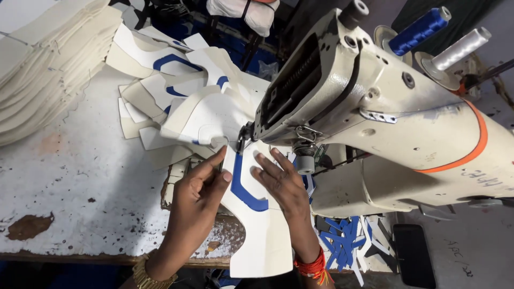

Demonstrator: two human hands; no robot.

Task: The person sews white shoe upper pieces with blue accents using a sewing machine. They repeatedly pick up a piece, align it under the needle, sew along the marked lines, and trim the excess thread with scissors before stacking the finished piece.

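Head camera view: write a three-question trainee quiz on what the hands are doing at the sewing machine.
1. True or false: both hands rest on the white piece with the blue strip under the sewing machine.
2. Which spool stands nearer the machine's head? A) blue spool B) white spool
3. Fill in: the finished pieces lie piled on the ____ behind the needle.

Key:
1. True: the left hand pinches its edge and the right hand presses flat on it.
2. A
3. Worn white table.
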